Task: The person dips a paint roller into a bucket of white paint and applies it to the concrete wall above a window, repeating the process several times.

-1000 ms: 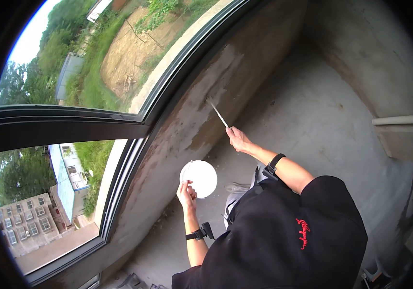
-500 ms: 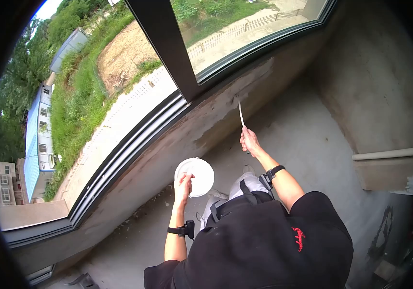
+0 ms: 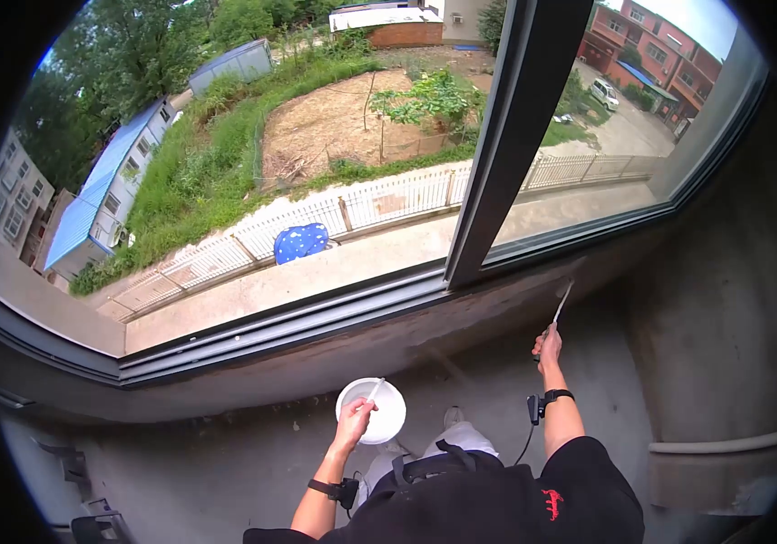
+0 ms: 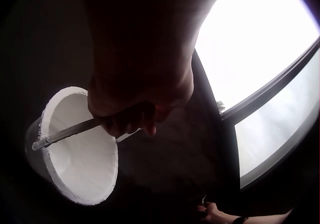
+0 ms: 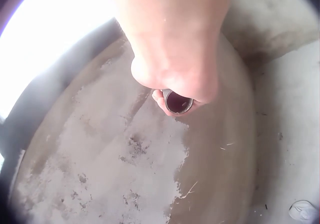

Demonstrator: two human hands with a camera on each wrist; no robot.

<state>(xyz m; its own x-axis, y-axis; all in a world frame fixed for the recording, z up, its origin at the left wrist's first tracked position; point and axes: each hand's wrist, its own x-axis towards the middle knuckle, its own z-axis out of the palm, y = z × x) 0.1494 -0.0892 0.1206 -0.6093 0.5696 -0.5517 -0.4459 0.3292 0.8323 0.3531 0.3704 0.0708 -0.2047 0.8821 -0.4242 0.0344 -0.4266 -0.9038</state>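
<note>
A white bucket point(image 3: 390, 419) hangs at my left hand point(image 3: 355, 422), low in front of the body. In the left wrist view, the fingers of this hand point(image 4: 137, 101) curl round a pale bar point(image 4: 75, 132) that crosses the mouth of the bucket point(image 4: 87, 171), whose inside is coated white. My right hand point(image 3: 548, 346) grips a long thin tool point(image 3: 563, 303), its far end at the wall below the window. The right wrist view shows the round, hollow handle end point(image 5: 179, 102) within the curled right hand point(image 5: 172, 81); the tool's blade is hidden there.
A dark window frame point(image 3: 470, 263) runs above the low wall. Pale coating point(image 5: 110, 159) covers part of the wall, with bare brown surface beside it. A pipe point(image 3: 724, 444) runs along the right wall. Both feet stand on the grey floor near the bucket.
The head view has swung round, with more of the window in sight. Both hands keep their holds; the tool's far end now appears further right along the wall.
</note>
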